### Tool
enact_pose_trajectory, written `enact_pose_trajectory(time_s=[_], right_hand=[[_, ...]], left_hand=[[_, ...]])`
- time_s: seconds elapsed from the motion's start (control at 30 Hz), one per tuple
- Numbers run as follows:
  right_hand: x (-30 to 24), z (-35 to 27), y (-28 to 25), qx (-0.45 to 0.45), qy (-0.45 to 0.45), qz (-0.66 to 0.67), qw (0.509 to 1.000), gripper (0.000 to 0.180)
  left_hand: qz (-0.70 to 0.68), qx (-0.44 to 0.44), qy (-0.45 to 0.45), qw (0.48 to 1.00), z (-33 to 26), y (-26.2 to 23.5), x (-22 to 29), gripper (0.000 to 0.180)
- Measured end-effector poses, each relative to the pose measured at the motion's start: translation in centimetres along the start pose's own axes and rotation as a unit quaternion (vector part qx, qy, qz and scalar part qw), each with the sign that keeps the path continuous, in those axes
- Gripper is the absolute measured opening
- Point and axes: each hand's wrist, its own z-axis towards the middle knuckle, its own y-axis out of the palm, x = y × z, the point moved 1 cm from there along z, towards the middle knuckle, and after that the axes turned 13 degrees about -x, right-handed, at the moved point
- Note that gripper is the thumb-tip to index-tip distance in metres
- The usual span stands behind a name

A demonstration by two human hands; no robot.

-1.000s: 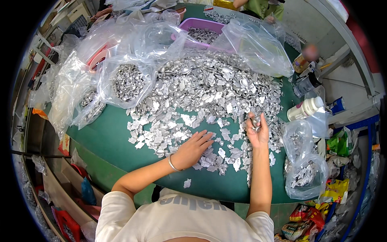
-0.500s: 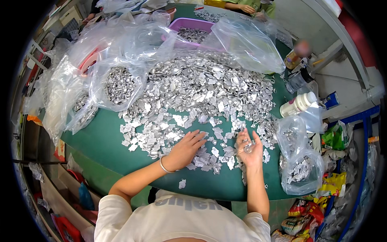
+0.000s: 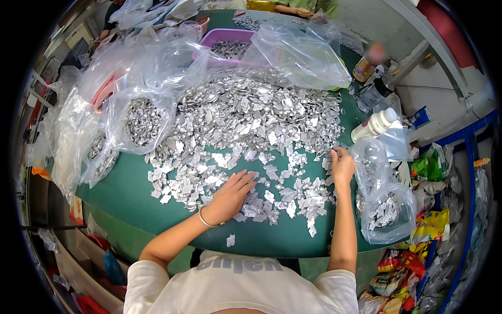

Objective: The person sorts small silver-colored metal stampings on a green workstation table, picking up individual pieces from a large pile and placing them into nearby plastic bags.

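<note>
Small silver metal pieces (image 3: 272, 112), flat with wavy outlines, form a broad heap on the green table (image 3: 130, 183). A looser scatter of the same pieces (image 3: 303, 196) lies nearer to me, between my hands. My left hand (image 3: 230, 196), with a bracelet at the wrist, rests palm down at the left of this scatter, fingers stretched out and open. My right hand (image 3: 343, 166) is at the heap's right edge, beside a clear plastic bag (image 3: 389, 191). Its fingers are bent together, fingertips down at the pieces; what they hold, if anything, is hidden.
Clear bags with metal parts (image 3: 141, 123) stand at the left. A purple basin (image 3: 222, 35) holds more parts at the back. A white bottle (image 3: 374, 125) and a dark-lidded jar (image 3: 374, 94) stand at the right. Another person's hands (image 3: 303, 12) are at the far end.
My right hand has turned from palm up with small pieces in it to palm down, and moved right and away to the heap's edge. My left hand stays by the scatter. The view has shifted slightly.
</note>
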Motion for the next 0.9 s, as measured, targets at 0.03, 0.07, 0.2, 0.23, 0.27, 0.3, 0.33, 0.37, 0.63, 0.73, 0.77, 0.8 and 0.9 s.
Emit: enact_pose_trajectory(time_s=[0.03,0.07,0.2,0.23,0.27,0.3,0.33,0.37,0.63,0.73,0.77,0.8,0.9], right_hand=[[-0.5,0.2,0.2,-0.028,0.039,-0.053,0.997,0.015],[-0.8,0.3,0.4,-0.023,0.033,-0.065,0.997,0.015],[0.5,0.6,1.1,-0.036,0.019,-0.061,0.997,0.014],[0.3,0.4,0.9,-0.057,0.030,-0.057,0.996,0.014],[0.1,0.3,0.6,-0.078,0.042,-0.053,0.995,0.015],[-0.1,0.1,0.4,-0.079,0.043,-0.054,0.994,0.014],[-0.5,0.0,0.3,-0.081,0.044,-0.055,0.994,0.013],[-0.6,-0.1,0.3,-0.082,0.045,-0.056,0.994,0.013],[1.9,-0.9,-1.4,-0.165,0.005,0.641,0.749,0.023],[1.4,-1.1,-2.5,-0.202,0.004,0.865,0.459,0.039],[1.4,-1.4,-3.1,-0.194,0.006,0.872,0.450,0.039],[0.9,-1.6,-3.6,-0.187,0.006,0.878,0.441,0.039],[2.9,-1.1,-3.6,-0.168,-0.008,0.864,0.474,0.039]], left_hand=[[-0.002,0.000,-0.001,1.000,0.0,-0.1,0.0,0.047],[-0.004,0.001,-0.001,1.000,0.0,-0.2,0.1,0.047],[-0.013,-0.001,-0.004,1.000,-0.2,-0.1,0.1,0.047],[-0.014,0.000,-0.005,1.000,-0.3,-0.1,0.1,0.047],[-0.015,0.000,-0.007,1.000,-0.3,-0.2,0.1,0.047],[-0.016,0.000,-0.006,1.000,-0.3,-0.2,0.1,0.047],[-0.016,0.000,-0.005,1.000,-0.3,-0.2,0.1,0.047],[-0.016,0.000,-0.004,1.000,-0.3,-0.2,0.1,0.047],[-0.024,0.007,0.000,1.000,-0.3,-0.2,0.0,0.045],[-0.023,0.009,-0.002,1.000,-0.3,-0.1,-0.1,0.045],[-0.024,0.009,-0.002,1.000,-0.3,-0.1,-0.1,0.044],[-0.025,0.010,-0.001,1.000,-0.3,-0.1,-0.1,0.044],[-0.030,0.008,-0.003,1.000,-0.2,-0.2,0.1,0.043]])
